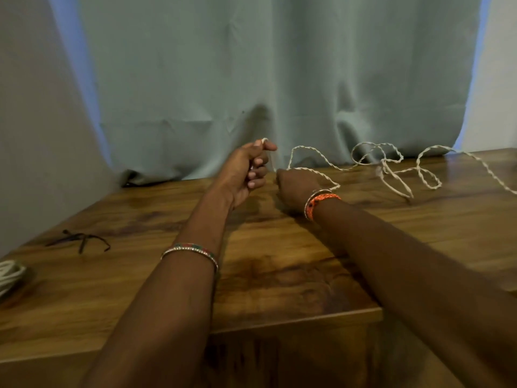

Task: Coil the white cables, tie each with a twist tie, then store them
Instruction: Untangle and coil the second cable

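White twisted cable sprawls in loose loops over the far right part of the wooden table, its slack running away rightward from both hands and off the frame's right edge, just in front of the grey-green curtain. The left hand is raised and clenched around the cable's near end, a short white tip showing above the thumb and forefinger. The right hand, with an orange bracelet at the wrist, sits low on the table just beside the left; it looks closed on the strand where it leaves the left hand, though its fingers are turned away and the pinch itself is hidden. Between the two hands the cable is short and near-vertical; beyond the right hand its long axis runs left to right along the table's back edge. By my reading, coiling has only begun: every loop to be gathered lies to the right, so the right hand is the nearer one to draw slack in while the left holds the growing coil. Dark twist ties wait on the table well to the left, and another white cable, already coiled, lies at the left edge
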